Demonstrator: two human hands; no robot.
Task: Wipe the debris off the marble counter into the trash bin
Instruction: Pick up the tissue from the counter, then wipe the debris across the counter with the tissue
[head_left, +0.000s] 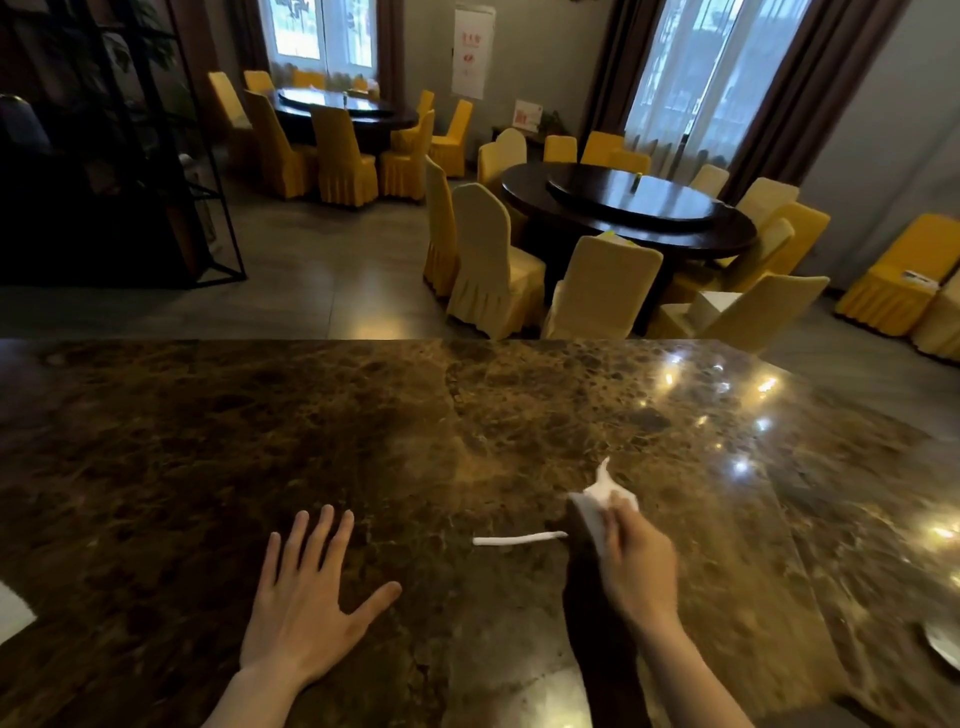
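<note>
A brown marble counter (363, 426) fills the lower half of the view. My right hand (636, 561) is shut on a crumpled white tissue (597, 499) and is held just above the counter, right of centre. A thin white strip of debris (519, 539) lies on the marble just left of that hand, its right end near the tissue. My left hand (306, 592) rests flat on the counter, fingers spread, holding nothing. No trash bin is in view.
A white object (13, 613) pokes in at the counter's left edge and a plate rim (945, 644) at the lower right. Beyond the counter stand round dark dining tables (623, 208) with yellow-covered chairs (488, 265) and a black metal shelf (130, 156).
</note>
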